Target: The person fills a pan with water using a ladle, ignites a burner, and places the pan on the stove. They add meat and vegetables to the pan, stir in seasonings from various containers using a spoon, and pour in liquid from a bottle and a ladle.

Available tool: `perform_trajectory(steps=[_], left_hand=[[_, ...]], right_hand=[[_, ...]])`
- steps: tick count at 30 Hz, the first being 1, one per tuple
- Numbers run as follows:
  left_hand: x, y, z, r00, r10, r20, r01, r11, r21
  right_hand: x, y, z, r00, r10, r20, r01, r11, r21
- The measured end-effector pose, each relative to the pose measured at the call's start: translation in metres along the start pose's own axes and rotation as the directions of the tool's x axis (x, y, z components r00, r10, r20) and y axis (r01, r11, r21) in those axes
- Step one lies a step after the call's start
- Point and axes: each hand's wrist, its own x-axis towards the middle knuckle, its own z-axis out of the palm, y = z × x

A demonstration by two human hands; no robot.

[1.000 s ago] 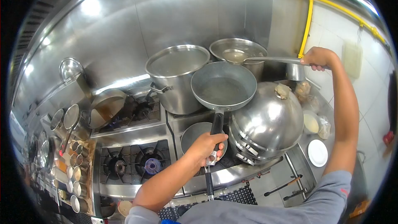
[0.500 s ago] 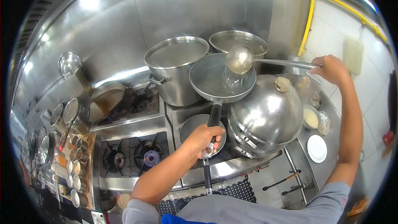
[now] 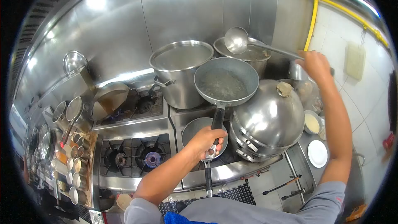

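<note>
My left hand (image 3: 206, 142) is wrapped round the black handle of a grey frying pan (image 3: 251, 76), held up in front of the stockpots. Clear liquid (image 3: 223, 84) covers the pan's bottom. With my right hand (image 3: 316, 65) I grip the long handle of a steel ladle (image 3: 236, 40). Its bowl hangs above the rear stockpot (image 3: 265, 63), beyond the pan, and looks drained. Below my left hand, a second frying pan (image 3: 191, 130) sits on the stove, partly hidden by the hand and the raised pan's handle.
A tall stockpot (image 3: 178, 85) stands left of the raised pan, and a domed steel lid (image 3: 269, 120) covers a vessel at its right. A burner (image 3: 153, 159) burns blue at front left. A white plate (image 3: 317, 154) and a bowl of pale yellow food (image 3: 311, 123) sit at right.
The ladle was pouring liquid into the raised pan; its bowl has since lifted up and back, and the stream has stopped. The liquid now spreads over the pan's bottom.
</note>
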Motion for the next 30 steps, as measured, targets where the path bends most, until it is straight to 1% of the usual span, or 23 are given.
perform_trajectory(steps=[2, 3, 5, 7, 9, 11, 13, 15, 16, 19, 20, 21, 23, 24, 26, 27, 29, 30], left_hand=[[-0.003, 0.001, 0.001, 1.000, 0.010, -0.004, -0.010, 1.000, 0.008], [-0.005, 0.000, 0.001, 1.000, 0.006, -0.010, -0.006, 1.000, 0.010], [-0.006, -0.004, -0.003, 1.000, 0.013, -0.004, -0.013, 1.000, 0.027], [-0.009, -0.012, -0.006, 0.999, 0.038, -0.037, -0.038, 0.999, 0.004], [-0.020, -0.013, -0.010, 0.999, 0.037, -0.020, -0.036, 0.999, 0.020], [-0.034, -0.016, -0.010, 0.998, 0.032, -0.054, -0.027, 0.995, 0.093], [-0.045, -0.024, -0.012, 0.997, 0.038, -0.067, -0.031, 0.995, 0.097], [-0.059, -0.031, -0.014, 0.996, 0.016, -0.092, 0.000, 0.986, 0.164], [-0.068, -0.032, -0.011, 0.991, -0.021, -0.134, 0.044, 0.984, 0.171], [-0.091, -0.042, -0.011, 0.992, -0.044, -0.114, 0.062, 0.986, 0.154], [-0.093, -0.053, -0.018, 0.993, -0.073, -0.095, 0.083, 0.991, 0.106], [-0.098, -0.062, -0.020, 0.993, -0.073, -0.097, 0.083, 0.991, 0.106], [-0.107, -0.075, -0.023, 0.989, -0.037, -0.141, 0.043, 0.998, 0.040], [-0.114, -0.077, -0.024, 0.986, -0.067, -0.153, 0.075, 0.996, 0.047], [-0.124, -0.086, -0.028, 0.980, -0.090, -0.177, 0.100, 0.994, 0.049], [-0.130, -0.093, -0.030, 0.974, -0.110, -0.198, 0.123, 0.991, 0.053], [-0.137, -0.117, -0.040, 0.975, -0.093, -0.202, 0.100, 0.995, 0.024], [-0.142, -0.123, -0.042, 0.974, -0.086, -0.210, 0.095, 0.995, 0.035]], right_hand=[[0.021, -0.014, 0.015, 0.997, -0.002, 0.077, 0.003, 1.000, -0.015], [0.029, -0.019, 0.024, 0.998, 0.001, 0.067, 0.000, 1.000, -0.013], [0.043, -0.028, 0.039, 0.995, 0.013, 0.103, -0.012, 1.000, -0.010], [0.051, -0.035, 0.050, 0.993, 0.015, 0.118, -0.014, 1.000, -0.009], [0.056, -0.038, 0.056, 0.991, 0.014, 0.135, -0.013, 1.000, -0.009], [0.060, -0.041, 0.059, 0.990, 0.002, 0.144, 0.002, 1.000, -0.025], [0.061, -0.042, 0.061, 0.989, -0.010, 0.148, 0.014, 1.000, -0.025], [0.064, -0.044, 0.061, 0.988, -0.021, 0.150, 0.025, 0.999, -0.024], [0.065, -0.045, 0.062, 0.986, -0.007, 0.164, 0.010, 1.000, -0.016], [0.068, -0.047, 0.059, 0.980, 0.010, 0.200, -0.007, 1.000, -0.013], [0.069, -0.048, 0.057, 0.975, 0.016, 0.221, -0.012, 1.000, -0.019], [0.070, -0.047, 0.057, 0.975, 0.015, 0.220, -0.012, 1.000, -0.017], [0.073, -0.042, 0.060, 0.960, -0.007, 0.280, -0.006, 0.999, 0.046], [0.075, -0.038, 0.062, 0.959, -0.011, 0.282, -0.003, 0.999, 0.048], [0.077, -0.030, 0.065, 0.941, -0.010, 0.339, -0.043, 0.988, 0.149], [0.080, -0.029, 0.063, 0.940, -0.014, 0.340, -0.039, 0.988, 0.151], [0.087, -0.027, 0.059, 0.837, 0.066, 0.544, -0.264, 0.918, 0.295], [0.092, -0.023, 0.062, 0.838, 0.064, 0.542, -0.263, 0.918, 0.298]])
